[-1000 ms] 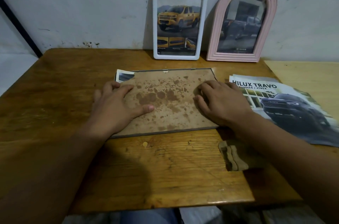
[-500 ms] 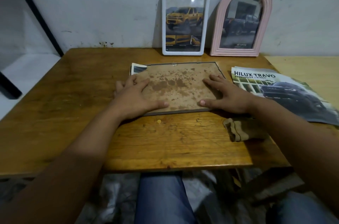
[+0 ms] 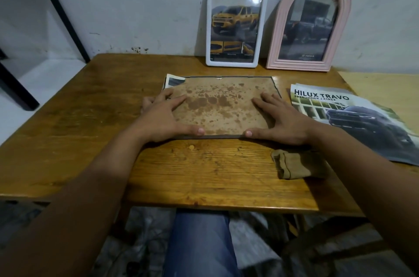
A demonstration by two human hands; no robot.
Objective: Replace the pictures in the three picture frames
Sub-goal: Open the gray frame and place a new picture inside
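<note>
A flat picture frame [image 3: 223,104] lies face down on the wooden table [image 3: 68,122], its stained brown backing board upward. A picture's corner [image 3: 172,81] sticks out at its far left. My left hand [image 3: 166,115] rests spread on the frame's left side, thumb at the near edge. My right hand [image 3: 280,118] lies spread on the right side, thumb also at the near edge. A white rectangular frame [image 3: 235,25] with a yellow truck picture and a pink arched frame [image 3: 309,23] with a dark truck picture lean on the wall behind.
A car brochure [image 3: 353,118] titled HILUX TRAVO lies at the right. A folded tan cloth [image 3: 294,164] sits near the front edge under my right forearm. A lighter table [image 3: 385,81] adjoins at the far right. A black metal stand [image 3: 56,9] is at the left.
The head camera has pulled back and tilted down, showing the table's front edge and my legs. Both thumbs have slid to the frame's near edge; the frame stays flat.
</note>
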